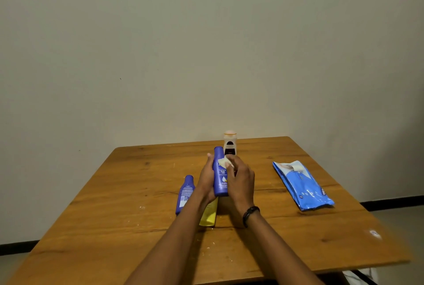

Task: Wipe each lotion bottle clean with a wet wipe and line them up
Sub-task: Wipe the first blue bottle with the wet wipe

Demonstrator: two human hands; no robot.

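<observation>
Lotion bottles point(185, 193), I count four: left hand point(207, 179) grips one blue bottle point(220, 180), right hand point(241, 181) pinches one wipe point(223, 161) against it.

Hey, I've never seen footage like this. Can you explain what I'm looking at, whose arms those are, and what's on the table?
There is no machine: one camera worn on a person's head looks down at their own two arms. The left hand grips a blue lotion bottle while the right hand pinches a wet wipe against it. On the wooden table lie a second blue bottle, a yellow bottle and a blue wipes pack; a white bottle stands at the back.
</observation>
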